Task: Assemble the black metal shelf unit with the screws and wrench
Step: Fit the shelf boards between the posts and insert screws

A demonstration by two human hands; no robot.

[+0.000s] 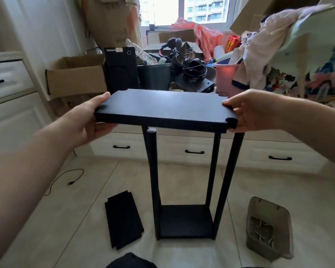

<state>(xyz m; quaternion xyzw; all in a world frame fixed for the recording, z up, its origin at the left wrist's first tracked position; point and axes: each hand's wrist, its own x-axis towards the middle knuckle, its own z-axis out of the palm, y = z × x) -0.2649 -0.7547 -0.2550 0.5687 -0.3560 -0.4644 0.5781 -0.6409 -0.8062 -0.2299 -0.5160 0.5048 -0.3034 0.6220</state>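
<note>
I see the black shelf panel [162, 107] held level above the upright frame [184, 190], whose four black posts rise from a bottom shelf [186, 221] standing on the tiled floor [182, 175]. My left hand [87, 120] grips the panel's left end, thumb on top and fingers curled underneath. My right hand [257, 111] grips its right end the same way, beside a notched corner. Left of the frame, spare black panels [123, 215] lie flat on the floor. Right of the frame sits a clear plastic tray [267, 229] of screws [261, 229].
</note>
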